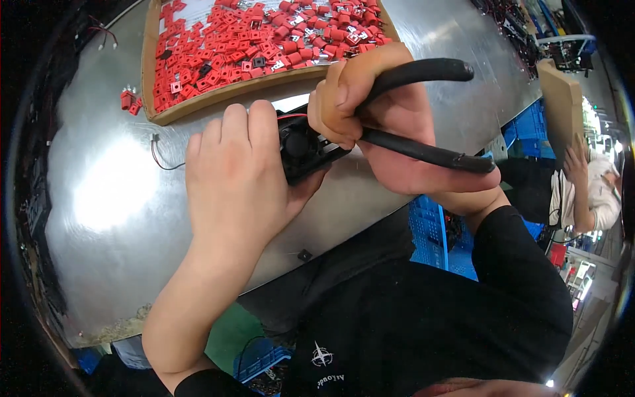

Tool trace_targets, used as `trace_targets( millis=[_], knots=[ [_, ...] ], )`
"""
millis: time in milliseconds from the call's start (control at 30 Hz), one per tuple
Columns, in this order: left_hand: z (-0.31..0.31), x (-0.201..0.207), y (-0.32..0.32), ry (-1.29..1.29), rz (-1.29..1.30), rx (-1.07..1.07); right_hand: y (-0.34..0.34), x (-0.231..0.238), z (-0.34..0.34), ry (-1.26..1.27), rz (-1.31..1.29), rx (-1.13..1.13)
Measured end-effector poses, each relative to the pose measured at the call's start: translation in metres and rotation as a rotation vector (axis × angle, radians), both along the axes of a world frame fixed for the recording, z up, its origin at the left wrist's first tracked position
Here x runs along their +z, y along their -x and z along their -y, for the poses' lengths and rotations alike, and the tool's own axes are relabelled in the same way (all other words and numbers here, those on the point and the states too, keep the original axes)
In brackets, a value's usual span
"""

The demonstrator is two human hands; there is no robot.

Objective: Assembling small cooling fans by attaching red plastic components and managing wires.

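My left hand (230, 162) lies over a small black fan (297, 144), fingers on its far side and thumb beneath its near edge. A round hub and square frame show on the fan, and a thin red wire (292, 116) runs along its top. In my right hand (403, 112) is a pair of pliers (423, 151) with black-coated handles, spread apart and pointing right. The pliers' jaws meet the fan's right side; my fingers mostly hide them, so I cannot tell what they grip.
A shallow cardboard tray (231, 88) of red plastic parts stands at the far side of the metal table (119, 264). Loose red parts (131, 100) and a wire lead (159, 157) lie left. Near the front edge sits a small black piece (304, 255). Blue crates (428, 231) and another person (598, 198) holding a board (561, 109) are to the right.
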State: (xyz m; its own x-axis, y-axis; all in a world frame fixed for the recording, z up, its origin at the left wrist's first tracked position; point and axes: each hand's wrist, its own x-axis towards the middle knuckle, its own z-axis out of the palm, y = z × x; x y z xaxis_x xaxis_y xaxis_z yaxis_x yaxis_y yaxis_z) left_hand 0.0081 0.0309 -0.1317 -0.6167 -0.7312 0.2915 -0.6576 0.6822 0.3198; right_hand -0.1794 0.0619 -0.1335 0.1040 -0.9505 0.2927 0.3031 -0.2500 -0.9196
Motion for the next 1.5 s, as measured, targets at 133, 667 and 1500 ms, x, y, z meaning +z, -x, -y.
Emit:
trace_targets(
  millis=[133,667,1500],
  knots=[
    [0.0,0.0,0.0,0.029,0.0,-0.01,0.003,-0.014,0.001,-0.017,0.054,0.032],
    [0.005,0.006,-0.002,-0.03,-0.004,-0.036,0.009,0.008,0.003,-0.036,-0.004,0.046],
    [-0.011,0.005,0.005,-0.013,0.11,0.042,0.009,0.038,0.024,-0.142,0.338,-0.25]
  ],
)
